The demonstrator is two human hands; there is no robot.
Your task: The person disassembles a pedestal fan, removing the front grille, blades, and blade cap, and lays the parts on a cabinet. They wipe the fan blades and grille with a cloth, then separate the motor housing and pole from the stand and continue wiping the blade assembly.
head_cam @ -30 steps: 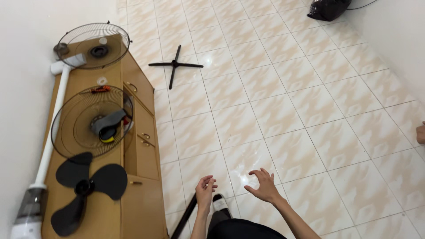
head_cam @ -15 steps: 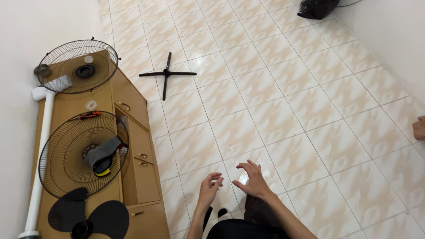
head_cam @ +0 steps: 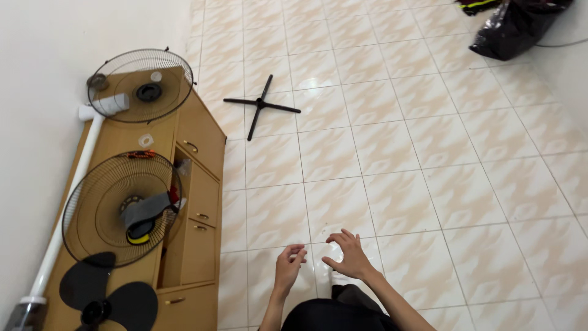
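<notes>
Both hands empty, held above the tiled floor (head_cam: 392, 165) near the bottom edge of view. Left hand (head_cam: 289, 263) loosely curled, fingers bent inward, gripping nothing. Right hand (head_cam: 346, 254) spread, fingers splayed and slack, palm down, also gripping nothing. Hands just beside each other, not touching. Dark trouser knee (head_cam: 334, 309) below the wrists. Nearest to the hands: glossy floor tile directly under them, small bright patch between the hands, too blurred to tell what. Black cross-shaped fan base (head_cam: 262, 105) lying flat on the tiles, well apart from both hands, up toward the middle-left. Low wooden cabinet (head_cam: 199, 184) along the left wall, one door ajar. On cabinet top: front wire fan guard (head_cam: 121, 208) with grey motor part and a yellow bit seen through it, rear wire fan guard (head_cam: 140, 85) farther back, black fan blade (head_cam: 107, 297) at the near end. White fan pole (head_cam: 67, 208) lying between cabinet and wall. Small clear round piece (head_cam: 146, 140) between the two guards. Black bag (head_cam: 517, 27) in the far right corner.
</notes>
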